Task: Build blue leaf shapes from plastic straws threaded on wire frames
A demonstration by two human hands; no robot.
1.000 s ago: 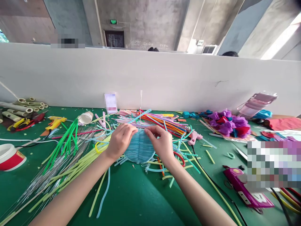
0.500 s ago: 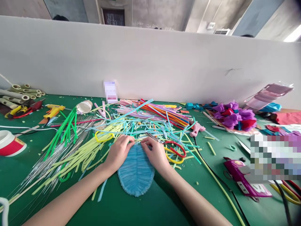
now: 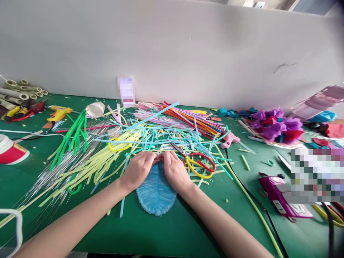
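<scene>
A blue, leaf-shaped fuzzy piece (image 3: 156, 195) with a central rib lies on the green table, its rounded end toward me. My left hand (image 3: 141, 168) is closed at its far end, thumb and fingers pinched together. Right beside it, my right hand (image 3: 174, 170) pinches the same far end from the other side. The fingertips nearly meet there, and they hide the tip of the piece. Scissors (image 3: 200, 165) with red and yellow handles lie just right of my right hand. Yellow-green pipe cleaners (image 3: 107, 161) spread to the left of my left hand.
Beyond my hands lie heaped coloured pipe cleaners (image 3: 185, 120). A pink glue gun (image 3: 229, 139) and a magenta device (image 3: 282, 199) are on the right, with purple flowers (image 3: 274, 125) behind. On the left are thin metal wires (image 3: 64, 168), a yellow glue gun (image 3: 58, 114) and a red-white cup (image 3: 12, 150).
The view has tilted downward. My hands have drawn closer together at the far end of the blue piece, and my right-hand fingers are more tightly bunched.
</scene>
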